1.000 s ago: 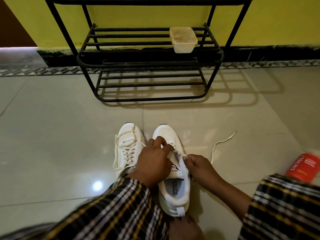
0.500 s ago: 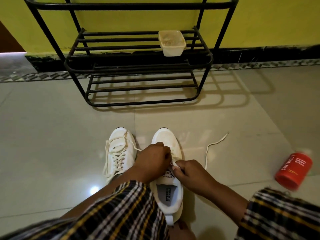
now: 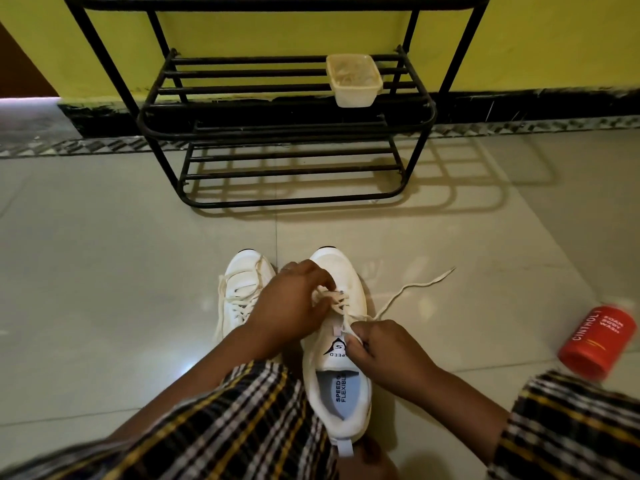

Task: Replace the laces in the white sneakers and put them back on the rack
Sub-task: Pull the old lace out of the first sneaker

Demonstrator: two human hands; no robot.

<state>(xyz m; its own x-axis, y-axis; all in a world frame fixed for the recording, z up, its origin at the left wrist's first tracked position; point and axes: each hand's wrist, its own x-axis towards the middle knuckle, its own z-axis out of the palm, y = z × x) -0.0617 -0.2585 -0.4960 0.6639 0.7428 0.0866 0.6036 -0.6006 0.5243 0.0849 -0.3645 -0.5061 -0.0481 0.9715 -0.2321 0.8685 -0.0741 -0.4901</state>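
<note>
Left hand (image 3: 291, 303) pinches lace (image 3: 408, 292) at right sneaker (image 3: 341, 341) eyelets; right hand (image 3: 384, 351) grips lace by tongue. Laced sneaker (image 3: 242, 289) beside.

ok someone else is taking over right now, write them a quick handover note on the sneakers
Left hand: fingers curled at the lace crossings on the right sneaker, working the lace.
Right hand: pinching that lace beside the tongue; its free end trails on the floor to the right.
Left sneaker: on the floor alongside, lace threaded but loose, untied.
Rack: holds only a plastic tub.
Done: lower eyelets of the right sneaker laced.
Left: finish the lacing, tie both, put the pair on the rack.
</note>
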